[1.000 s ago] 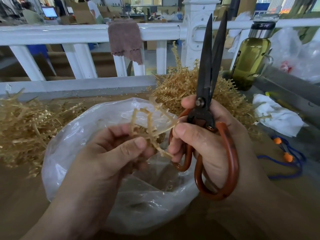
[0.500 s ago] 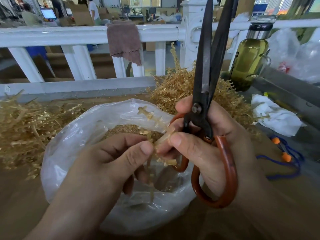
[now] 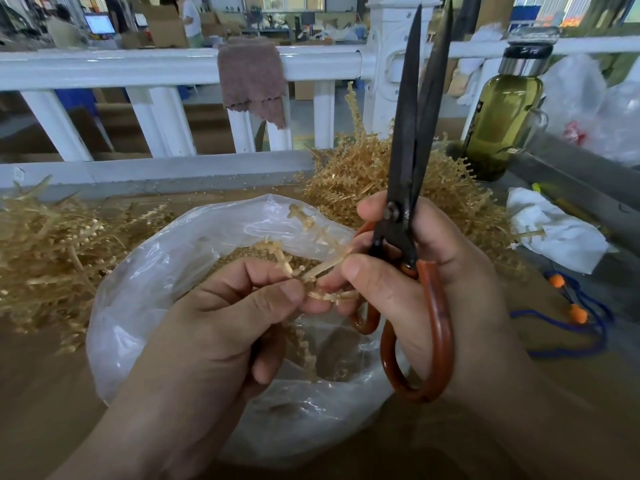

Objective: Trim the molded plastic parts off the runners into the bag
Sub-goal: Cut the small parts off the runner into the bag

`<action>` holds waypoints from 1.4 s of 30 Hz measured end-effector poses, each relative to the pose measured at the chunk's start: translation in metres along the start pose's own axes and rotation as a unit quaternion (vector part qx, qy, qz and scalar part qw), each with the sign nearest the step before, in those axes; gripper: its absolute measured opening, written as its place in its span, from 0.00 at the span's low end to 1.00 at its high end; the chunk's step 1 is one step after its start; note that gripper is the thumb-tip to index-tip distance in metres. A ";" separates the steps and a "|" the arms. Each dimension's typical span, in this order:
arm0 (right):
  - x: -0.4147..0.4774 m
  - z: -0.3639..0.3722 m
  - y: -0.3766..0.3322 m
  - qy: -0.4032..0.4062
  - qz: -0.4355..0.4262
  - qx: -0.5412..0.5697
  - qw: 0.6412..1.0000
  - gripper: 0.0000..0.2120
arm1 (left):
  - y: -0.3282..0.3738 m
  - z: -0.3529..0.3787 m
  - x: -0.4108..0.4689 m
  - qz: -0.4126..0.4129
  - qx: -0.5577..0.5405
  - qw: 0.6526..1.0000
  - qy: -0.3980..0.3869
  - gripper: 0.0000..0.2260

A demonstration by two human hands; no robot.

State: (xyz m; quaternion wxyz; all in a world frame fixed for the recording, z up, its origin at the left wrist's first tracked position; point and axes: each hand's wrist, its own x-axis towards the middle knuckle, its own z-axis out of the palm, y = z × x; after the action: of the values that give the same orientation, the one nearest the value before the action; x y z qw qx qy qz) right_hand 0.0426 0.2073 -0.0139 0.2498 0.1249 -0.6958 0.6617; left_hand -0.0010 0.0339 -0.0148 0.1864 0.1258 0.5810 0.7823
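left hand point(image 3: 221, 327) pinches a tan runner point(image 3: 311, 258) over the open clear bag point(image 3: 145, 306) directly beneath both hands. right hand point(image 3: 426, 282) grips the scissors point(image 3: 412, 188), blades upright and nearly closed, while its fingertips also steady the runner. loose trimmed parts point(image 3: 242, 254) already lie inside the bag; a large uncut pile point(image 3: 388, 174) behind the right hand and another heap point(image 3: 52, 244) left of the left hand suggest much work remains.

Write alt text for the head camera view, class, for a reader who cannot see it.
Two hands work a tan runner over an open clear bag: the left hand pinches it, and the right hand grips it too while holding scissors, blades up and almost closed. Piles of tan runners lie behind.
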 end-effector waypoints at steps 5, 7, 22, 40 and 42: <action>0.001 -0.006 0.001 0.007 0.020 -0.025 0.999 0.13 | -0.003 -0.004 0.003 0.050 0.010 0.997 0.057 0.08; 0.001 -0.009 0.000 0.011 0.032 -0.039 0.999 0.12 | 0.001 -0.007 0.004 0.061 -0.001 0.997 0.057 0.07; 0.010 -0.032 -0.013 -0.244 0.073 -0.381 0.889 0.22 | 0.010 -0.028 0.013 0.149 0.017 0.981 0.119 0.07; 0.013 -0.034 -0.016 -0.279 0.067 -0.450 0.846 0.18 | -0.001 -0.043 0.023 0.199 0.017 0.971 0.132 0.03; 0.012 -0.032 -0.016 -0.273 0.065 -0.450 0.848 0.18 | -0.002 -0.044 0.024 0.201 0.016 0.971 0.129 0.04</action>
State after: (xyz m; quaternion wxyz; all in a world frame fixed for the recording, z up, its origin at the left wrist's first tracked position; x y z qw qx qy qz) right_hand 0.0460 0.2389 0.0061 0.0351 0.1292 -0.9638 0.2304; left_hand -0.0400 0.0070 -0.0302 -0.0527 0.1409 0.5751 0.8041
